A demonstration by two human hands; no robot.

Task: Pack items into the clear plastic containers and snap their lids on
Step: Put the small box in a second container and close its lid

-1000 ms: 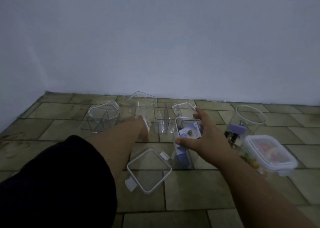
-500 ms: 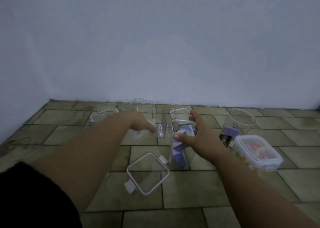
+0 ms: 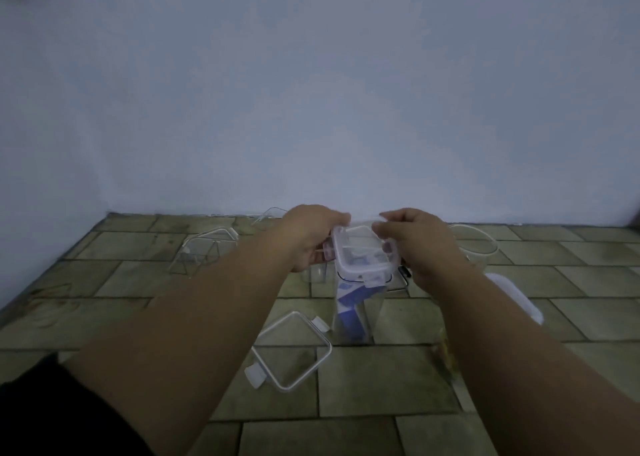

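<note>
Over the tall container point(image 3: 353, 303), my left hand point(image 3: 308, 237) and right hand point(image 3: 415, 244) grip the lid point(image 3: 360, 251); I'd seat it level, then press each latch down.

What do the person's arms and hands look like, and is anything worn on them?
Both forearms are bare. No glove, ring, watch or bracelet shows on the left hand or the right hand. A dark, nearly black fabric, perhaps a short sleeve, shows at the lower left.
</note>
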